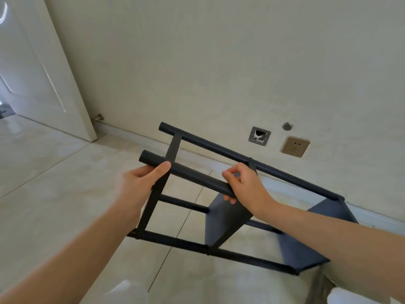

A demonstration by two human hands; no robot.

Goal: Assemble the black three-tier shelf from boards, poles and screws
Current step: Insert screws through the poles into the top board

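The black shelf (221, 224) hangs on its side above the floor, its boards seen edge-on and its poles running left to right. My left hand (140, 183) grips the nearest pole (192, 174) close to its left end, thumb on top, beside the left board (153, 198). My right hand (243, 183) grips the same pole at its right end, where it meets the middle board (223, 222). A far pole (241, 159) runs along the top, and the right board (306, 244) lies partly behind my right forearm. No loose screws are visible.
Pale floor tiles (65, 194) lie below. A beige wall (219, 62) stands close behind, with a gold socket (295, 147), a metal wall box (259, 136) and a round cap (287, 126). A white door (43, 73) stands open at the left, with a doorstop (99, 117).
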